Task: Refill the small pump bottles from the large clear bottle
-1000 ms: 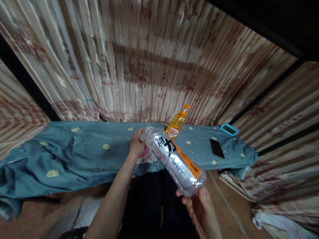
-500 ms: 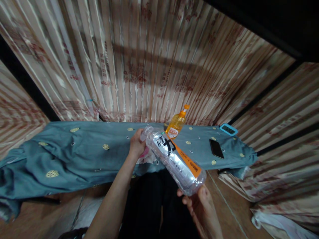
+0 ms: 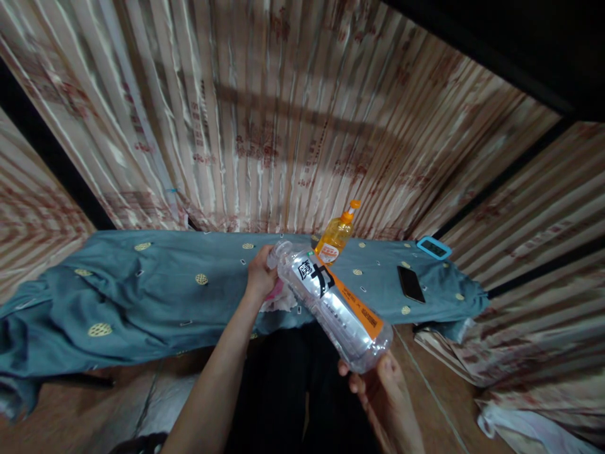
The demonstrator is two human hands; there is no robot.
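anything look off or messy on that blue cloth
Nothing is spilled. The blue cloth lies rumpled, sagging at its left end. The clear bottle is held tilted between the left hand and right hand.

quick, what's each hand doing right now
Left hand: closed around the neck of the clear plastic bottle with orange label.
Right hand: supporting the bottle's base, fingers curled.

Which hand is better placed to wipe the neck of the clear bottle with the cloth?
The left hand: it holds the cloth at the clear bottle's neck. The right hand supports the base.
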